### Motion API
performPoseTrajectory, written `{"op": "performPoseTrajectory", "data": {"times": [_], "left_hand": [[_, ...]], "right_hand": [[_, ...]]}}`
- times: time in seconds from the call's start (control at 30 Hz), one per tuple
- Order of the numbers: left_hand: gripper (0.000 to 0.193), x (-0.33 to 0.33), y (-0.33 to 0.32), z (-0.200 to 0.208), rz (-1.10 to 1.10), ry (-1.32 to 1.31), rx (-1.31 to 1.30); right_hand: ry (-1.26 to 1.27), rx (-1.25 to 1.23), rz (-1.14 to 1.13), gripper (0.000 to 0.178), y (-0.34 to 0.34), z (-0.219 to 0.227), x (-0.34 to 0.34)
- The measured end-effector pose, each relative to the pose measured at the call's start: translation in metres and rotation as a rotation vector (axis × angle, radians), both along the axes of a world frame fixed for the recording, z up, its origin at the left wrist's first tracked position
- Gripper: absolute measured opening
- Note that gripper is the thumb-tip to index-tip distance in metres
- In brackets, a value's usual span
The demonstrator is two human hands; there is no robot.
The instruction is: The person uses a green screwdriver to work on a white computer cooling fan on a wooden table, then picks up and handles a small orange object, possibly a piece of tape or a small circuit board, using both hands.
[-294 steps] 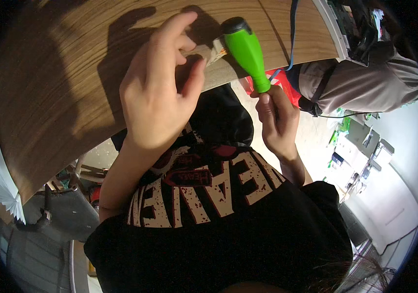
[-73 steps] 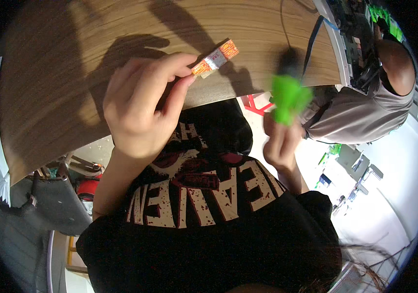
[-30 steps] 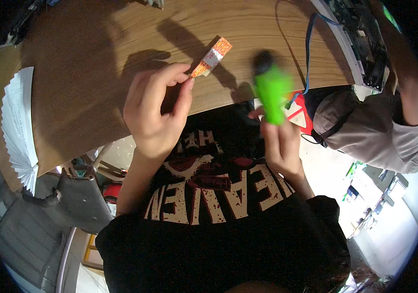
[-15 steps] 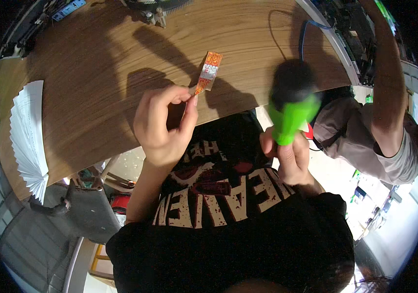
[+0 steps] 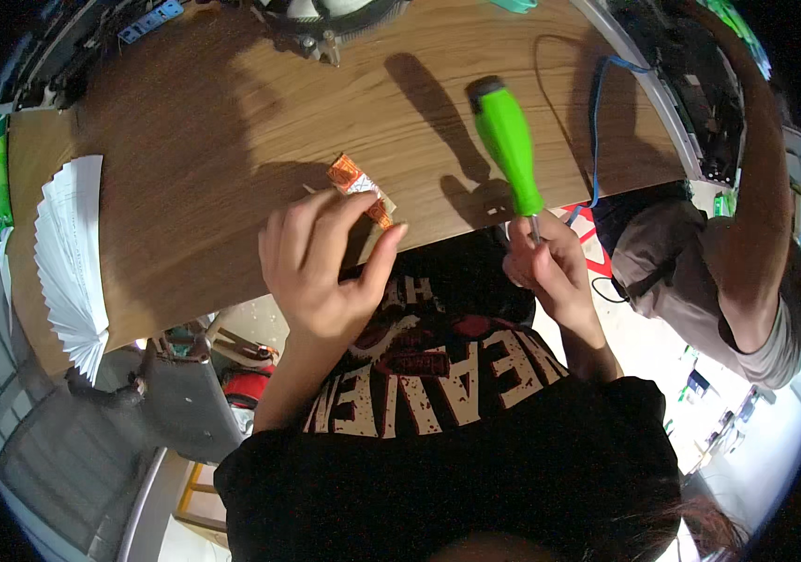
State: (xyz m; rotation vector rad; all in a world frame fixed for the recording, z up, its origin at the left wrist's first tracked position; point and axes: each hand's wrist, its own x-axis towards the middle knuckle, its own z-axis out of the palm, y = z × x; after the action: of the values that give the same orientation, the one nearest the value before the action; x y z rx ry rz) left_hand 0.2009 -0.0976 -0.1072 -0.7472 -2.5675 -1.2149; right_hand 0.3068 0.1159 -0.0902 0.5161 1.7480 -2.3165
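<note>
1. My left hand [image 5: 321, 262] is narrowed around an orange-and-white packet [image 5: 358, 180] over the near half of the wood-grain table [image 5: 176, 225]. My index finger crosses it and the thumb tip sits at its near end; whether the thumb presses on it, I cannot tell.

2. The packet lies to the far right of my left palm, its long axis slanting from far left to near right. One end stands free beyond my fingers; the other tucks between finger and thumb.

3. My right hand [image 5: 552, 267], well apart to the right and past the table's near edge, grips a green-handled screwdriver [image 5: 510, 150] by its metal shaft, fingers wrapped below the handle. The black butt points far and slightly left, over the table.

4. Handle and packet lean the same way, the handle more steeply, with bare wood between them. The packet sits left of the handle, plainly nearer my left hand than my right.

5. Around us: a fan-folded white paper [image 5: 74, 258] at left, a blue cable [image 5: 596, 140] at right.
</note>
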Motion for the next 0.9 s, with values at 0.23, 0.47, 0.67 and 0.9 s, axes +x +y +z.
{"op": "performPoseTrajectory", "data": {"times": [0.23, 0.47, 0.67, 0.9], "left_hand": [[0.024, 0.013, -0.024, -0.001, -0.314, 0.099, -0.241], [0.020, 0.008, 0.007, -0.006, -0.174, -0.148, 0.283], [0.015, -0.016, 0.016, 0.002, -0.074, 0.059, 0.074], [0.019, -0.016, 0.002, -0.009, -0.107, 0.058, -0.005]], "right_hand": [[0.159, 0.024, 0.012, 0.039, 0.001, -0.022, 0.014], [0.144, 0.244, 0.012, 0.031, 0.004, -0.020, 0.019], [-0.008, 0.487, 0.028, 0.032, -0.006, -0.004, 0.017], [-0.046, 0.782, 0.084, 0.019, -0.016, 0.020, 0.012]]}}
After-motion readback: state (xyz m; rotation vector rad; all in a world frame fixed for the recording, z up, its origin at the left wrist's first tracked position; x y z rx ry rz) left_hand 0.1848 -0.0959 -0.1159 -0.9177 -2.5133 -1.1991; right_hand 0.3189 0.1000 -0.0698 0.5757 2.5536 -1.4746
